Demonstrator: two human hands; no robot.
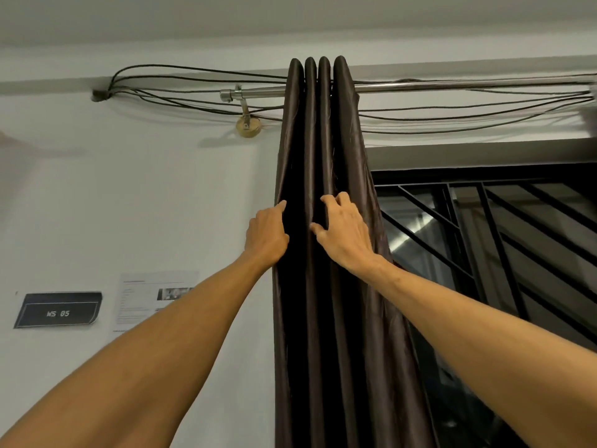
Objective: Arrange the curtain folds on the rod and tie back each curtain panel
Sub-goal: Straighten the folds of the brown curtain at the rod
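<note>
A dark brown curtain panel point(318, 140) hangs gathered in several tight folds on a steel rod point(452, 86) at the left end of the window. Both my arms reach up to it. My left hand point(266, 236) is at the panel's left edge with its fingers tucked into the outer fold, gripping the fabric. My right hand point(342, 229) lies on the right-hand folds, fingers curled into a groove between two folds and thumb hooked into the middle one.
Several dark cables point(193, 88) sag along the wall behind the rod, near its bracket point(247, 119). A black window grille point(504, 221) fills the right. A dark "WS 05" sign point(58, 310) and a printed sheet point(155, 299) hang on the left wall.
</note>
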